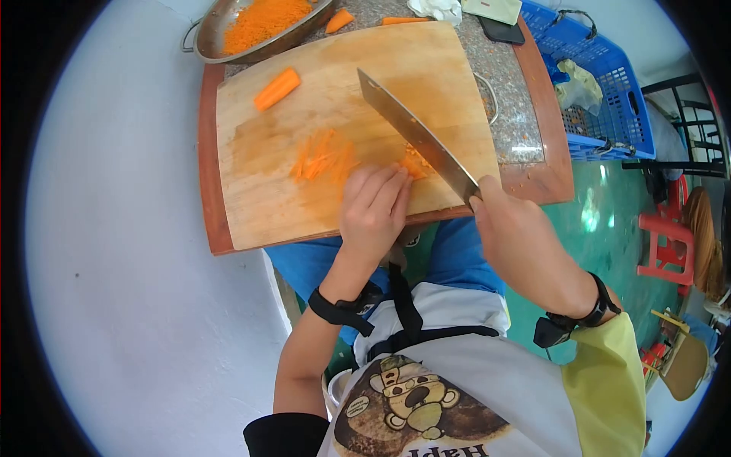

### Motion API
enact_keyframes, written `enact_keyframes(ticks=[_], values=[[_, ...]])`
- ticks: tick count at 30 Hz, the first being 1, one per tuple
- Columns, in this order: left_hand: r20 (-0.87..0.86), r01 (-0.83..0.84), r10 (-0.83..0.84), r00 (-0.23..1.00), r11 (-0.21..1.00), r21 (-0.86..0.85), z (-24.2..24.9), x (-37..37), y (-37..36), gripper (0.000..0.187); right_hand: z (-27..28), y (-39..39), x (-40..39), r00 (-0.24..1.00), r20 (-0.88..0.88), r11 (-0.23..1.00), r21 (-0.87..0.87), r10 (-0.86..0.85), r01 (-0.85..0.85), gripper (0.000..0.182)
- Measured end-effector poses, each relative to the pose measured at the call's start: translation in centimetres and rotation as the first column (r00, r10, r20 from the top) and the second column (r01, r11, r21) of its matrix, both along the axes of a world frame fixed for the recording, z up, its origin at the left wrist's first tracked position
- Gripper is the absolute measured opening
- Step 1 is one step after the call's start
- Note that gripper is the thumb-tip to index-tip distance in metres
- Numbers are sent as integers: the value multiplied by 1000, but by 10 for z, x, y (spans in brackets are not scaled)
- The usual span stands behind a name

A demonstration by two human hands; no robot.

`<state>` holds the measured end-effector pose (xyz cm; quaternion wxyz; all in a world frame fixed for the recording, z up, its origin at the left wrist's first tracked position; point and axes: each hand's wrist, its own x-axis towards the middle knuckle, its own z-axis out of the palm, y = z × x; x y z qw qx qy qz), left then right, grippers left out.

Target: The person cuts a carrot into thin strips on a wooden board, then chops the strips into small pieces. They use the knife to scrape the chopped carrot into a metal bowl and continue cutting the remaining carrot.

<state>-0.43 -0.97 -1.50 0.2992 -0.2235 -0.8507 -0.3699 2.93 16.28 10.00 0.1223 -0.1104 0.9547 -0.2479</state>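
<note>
While the left hand (373, 209) lies palm down with fingers curled over a carrot piece (415, 164) on the cutting board (259, 198), the right hand (510, 228) grips the handle of a cleaver (415, 137), blade angled across the board beside that piece. Carrot shreds (324, 156) lie just left of the fingers. Farther off sit a carrot chunk (277, 88), then a pan (259, 27) of grated carrot at the table's (518, 114) far edge.
</note>
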Motion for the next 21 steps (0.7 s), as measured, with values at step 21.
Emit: enact_keyframes(ticks=[21], values=[[4,-6,6,1000,1000,-4,-1,1,0,14,6,3,5,995,104,1000,-12,-9,10,12]])
